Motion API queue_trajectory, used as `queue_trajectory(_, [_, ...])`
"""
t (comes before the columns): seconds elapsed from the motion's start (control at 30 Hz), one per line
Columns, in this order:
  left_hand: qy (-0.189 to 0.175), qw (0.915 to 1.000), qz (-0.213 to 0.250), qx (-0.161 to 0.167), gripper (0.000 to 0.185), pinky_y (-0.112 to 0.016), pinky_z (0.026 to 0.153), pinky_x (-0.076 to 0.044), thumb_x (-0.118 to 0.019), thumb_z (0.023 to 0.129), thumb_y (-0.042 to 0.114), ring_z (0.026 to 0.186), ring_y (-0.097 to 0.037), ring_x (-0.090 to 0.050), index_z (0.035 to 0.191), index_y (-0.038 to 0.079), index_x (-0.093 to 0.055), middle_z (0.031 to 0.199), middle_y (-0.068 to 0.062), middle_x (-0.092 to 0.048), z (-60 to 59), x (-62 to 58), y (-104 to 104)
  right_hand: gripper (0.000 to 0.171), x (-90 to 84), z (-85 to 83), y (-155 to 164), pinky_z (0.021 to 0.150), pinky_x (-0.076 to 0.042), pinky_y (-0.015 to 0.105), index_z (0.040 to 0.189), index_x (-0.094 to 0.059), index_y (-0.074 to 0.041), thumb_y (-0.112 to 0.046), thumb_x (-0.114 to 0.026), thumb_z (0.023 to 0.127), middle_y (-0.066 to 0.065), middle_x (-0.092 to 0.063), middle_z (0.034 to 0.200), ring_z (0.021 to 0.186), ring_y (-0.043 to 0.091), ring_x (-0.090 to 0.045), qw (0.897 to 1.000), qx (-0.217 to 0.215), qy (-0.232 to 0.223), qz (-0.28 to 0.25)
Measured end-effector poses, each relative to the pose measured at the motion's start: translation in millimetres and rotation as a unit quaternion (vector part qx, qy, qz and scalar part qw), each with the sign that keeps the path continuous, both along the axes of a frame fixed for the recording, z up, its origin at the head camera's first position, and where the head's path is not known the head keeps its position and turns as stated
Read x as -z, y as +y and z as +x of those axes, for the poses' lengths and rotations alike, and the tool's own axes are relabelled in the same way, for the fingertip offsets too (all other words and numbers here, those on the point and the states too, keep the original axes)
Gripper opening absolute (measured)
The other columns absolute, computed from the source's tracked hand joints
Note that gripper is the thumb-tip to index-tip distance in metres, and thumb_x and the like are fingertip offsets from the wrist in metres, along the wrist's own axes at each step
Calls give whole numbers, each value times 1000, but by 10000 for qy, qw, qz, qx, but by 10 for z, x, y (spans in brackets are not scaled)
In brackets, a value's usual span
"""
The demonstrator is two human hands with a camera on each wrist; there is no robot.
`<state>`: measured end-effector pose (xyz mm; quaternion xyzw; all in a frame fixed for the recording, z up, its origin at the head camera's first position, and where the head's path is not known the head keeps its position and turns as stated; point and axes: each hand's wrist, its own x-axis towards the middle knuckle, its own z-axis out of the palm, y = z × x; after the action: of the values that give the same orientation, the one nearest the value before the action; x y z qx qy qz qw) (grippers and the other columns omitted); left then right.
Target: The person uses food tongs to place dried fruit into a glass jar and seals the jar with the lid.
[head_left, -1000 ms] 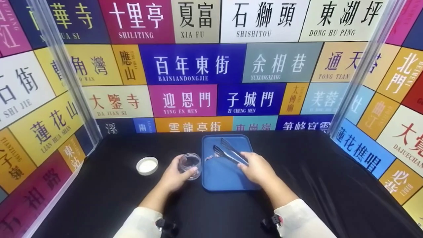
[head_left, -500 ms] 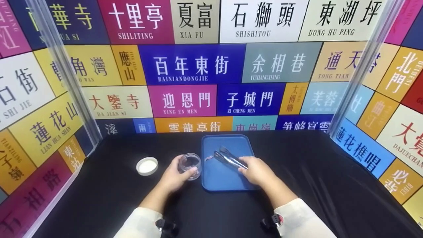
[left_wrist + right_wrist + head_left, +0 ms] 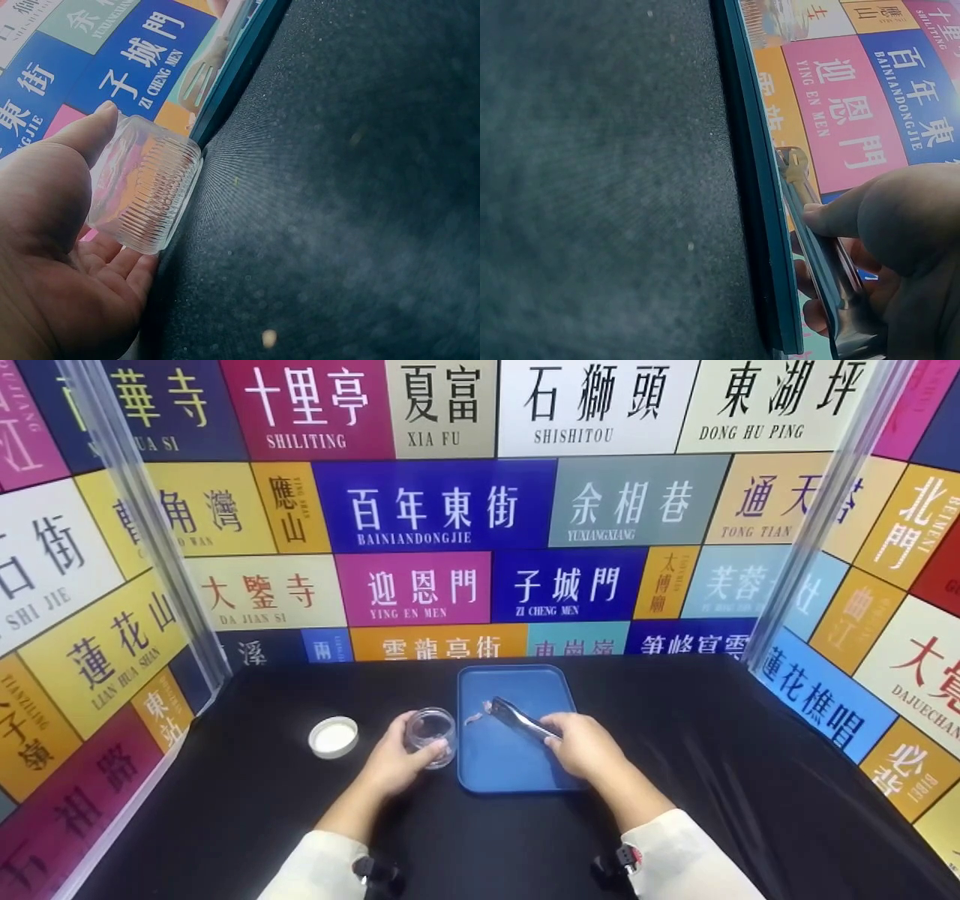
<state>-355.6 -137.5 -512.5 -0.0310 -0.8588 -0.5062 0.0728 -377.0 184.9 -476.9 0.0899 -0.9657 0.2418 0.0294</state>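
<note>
Head view shows the right hand (image 3: 586,748) clenched round the handles of the tongs (image 3: 517,718), whose tips are squeezed together on a small pale scrap (image 3: 475,714) lying on the blue tray (image 3: 517,769), near its left edge. The left hand (image 3: 397,761) is grasping an open clear jar (image 3: 431,729) that stands on the black worktop (image 3: 712,780) just beside the tray; its white lid (image 3: 334,736) lies apart to the left. To do this well, I judge, the squeeze on the tongs should be kept even while the scrap comes up, since it looks thin and limp and could slip out. Steadying the jar upright, mouth clear of the fingers, would give the tips a short, straight path across.
</note>
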Motion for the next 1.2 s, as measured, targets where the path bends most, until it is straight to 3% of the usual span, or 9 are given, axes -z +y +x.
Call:
queue_trajectory(0.4, [-11,10000,43,19,87,-60,123,-43,-86,91,40,140,-41,-59,157,4,-44,151,-23,-61,-4,2,-3,36,-93,27,4,118,-49,61,142,-69,-18,-21,-66,107,9,-72,142,137,35,-64,9993,213,-140,-257])
queue_trajectory(1.2, [8,10000,4,-8,87,-60,124,-42,-85,90,43,140,-41,-58,157,5,-45,152,-23,-60,7,6,-3,40,-413,149,-17,123,-44,60,145,-68,-18,-23,-68,105,12,-68,148,144,36,-59,9987,8,434,-284])
